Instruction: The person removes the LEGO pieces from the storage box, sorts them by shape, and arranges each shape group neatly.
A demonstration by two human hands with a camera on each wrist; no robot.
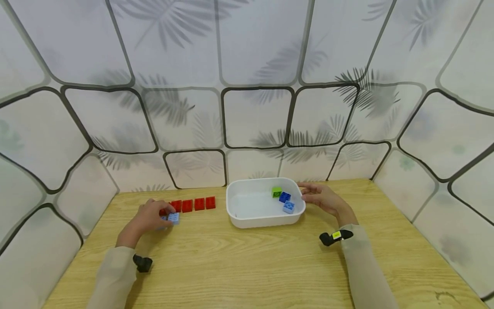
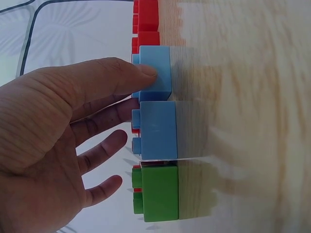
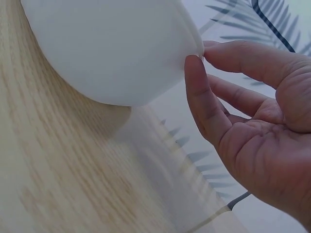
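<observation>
My left hand (image 1: 148,216) pinches a light blue toy brick (image 2: 161,58) between thumb and fingers, low at the table top. Beside it stand a second light blue brick (image 2: 159,131) and a green brick (image 2: 160,191), in line. Behind them runs a row of several red bricks (image 1: 187,206), partly covered by the hand. At the right end of a white plastic container (image 1: 247,222), my right hand (image 1: 324,199) holds the rim between thumb and finger. Inside the container are a lime green brick (image 1: 276,192), a dark blue brick (image 1: 284,197) and a light blue brick (image 1: 288,207).
The wooden table (image 1: 231,266) reaches back to a patterned curtain (image 1: 254,116) that also hangs along both sides. Small black wrist cameras sit on both sleeves. The container stands near the table's back edge, right of the red row.
</observation>
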